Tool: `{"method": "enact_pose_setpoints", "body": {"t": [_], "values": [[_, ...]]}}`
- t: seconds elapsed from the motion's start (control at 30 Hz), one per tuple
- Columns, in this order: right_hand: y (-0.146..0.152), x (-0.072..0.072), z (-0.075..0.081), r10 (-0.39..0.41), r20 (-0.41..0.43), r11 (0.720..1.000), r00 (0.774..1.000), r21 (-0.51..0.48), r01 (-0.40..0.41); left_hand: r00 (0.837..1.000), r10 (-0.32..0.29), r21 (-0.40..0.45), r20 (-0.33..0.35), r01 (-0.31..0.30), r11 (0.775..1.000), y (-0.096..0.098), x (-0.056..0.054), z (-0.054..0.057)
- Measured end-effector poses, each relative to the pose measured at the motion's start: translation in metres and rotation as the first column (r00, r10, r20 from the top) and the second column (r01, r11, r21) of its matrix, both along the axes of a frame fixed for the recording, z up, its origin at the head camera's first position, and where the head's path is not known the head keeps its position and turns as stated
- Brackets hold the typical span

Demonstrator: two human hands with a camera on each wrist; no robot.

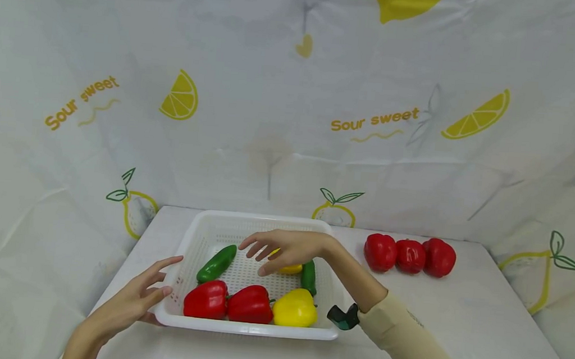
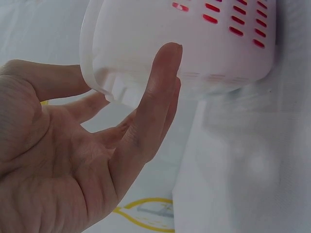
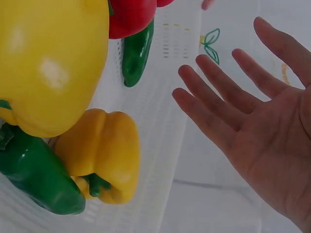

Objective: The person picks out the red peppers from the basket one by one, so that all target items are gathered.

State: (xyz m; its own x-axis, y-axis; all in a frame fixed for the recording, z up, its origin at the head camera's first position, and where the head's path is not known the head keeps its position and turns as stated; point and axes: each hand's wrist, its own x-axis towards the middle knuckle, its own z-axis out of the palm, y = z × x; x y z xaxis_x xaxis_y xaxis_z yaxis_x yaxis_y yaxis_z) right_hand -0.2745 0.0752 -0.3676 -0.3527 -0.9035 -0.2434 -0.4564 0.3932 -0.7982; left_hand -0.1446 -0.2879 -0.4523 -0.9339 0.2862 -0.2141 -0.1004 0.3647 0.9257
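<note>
A white perforated plastic basket point(image 1: 250, 328) sits on the table. At its left front corner my left hand point(image 1: 131, 291) holds the rim; in the left wrist view a finger lies along the outer wall. My right hand point(image 1: 289, 248) hovers over the basket, fingers spread, with nothing in it. Along the basket's front lie a red bell pepper point(image 1: 206, 300), another red bell pepper point(image 1: 250, 304) and a yellow bell pepper point(image 1: 295, 308). A long green pepper point(image 1: 217, 264) lies at left. Partly behind my right hand are an orange-yellow bell pepper point(image 3: 107, 155) and a second green pepper point(image 1: 309, 278).
Three red bell peppers point(image 1: 410, 256) stand in a row on the white table point(image 1: 438, 321), right of the basket. A lemon-printed cloth point(image 1: 272, 116) hangs behind and at the sides. A dark band point(image 1: 343, 317) is at my right wrist.
</note>
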Motion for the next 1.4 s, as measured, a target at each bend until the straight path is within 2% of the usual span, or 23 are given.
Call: {"method": "enact_pose_setpoints", "body": {"t": [0.3,0.57,0.73,0.9,1.23,1.4], "values": [[-0.029,-0.007,-0.011,0.074,0.049,0.988,0.996,0.135,-0.08,1.0,-0.005,0.013,-0.003,0.005,1.0,0.0,0.0,0.0],[-0.044,-0.015,-0.025,0.182,0.162,0.949,0.97,0.229,-0.217,1.0,-0.006,0.014,-0.002,0.006,1.0,0.001,0.0,0.0],[-0.05,-0.015,-0.029,0.143,0.247,0.918,0.959,0.33,-0.222,1.0,-0.007,0.02,-0.003,0.007,1.0,0.0,0.001,-0.001],[-0.053,-0.013,-0.032,0.116,0.291,0.889,0.95,0.396,-0.23,1.0,-0.005,0.013,-0.001,0.005,1.0,0.0,0.002,-0.003],[-0.054,-0.009,-0.034,0.082,0.271,0.861,0.959,0.465,-0.205,1.0,0.02,-0.01,0.019,-0.02,1.0,0.002,0.001,0.0],[-0.054,-0.006,-0.033,0.061,0.28,0.864,0.958,0.465,-0.191,1.0,0.019,-0.017,0.017,-0.018,1.0,0.002,0.002,0.001]]}}
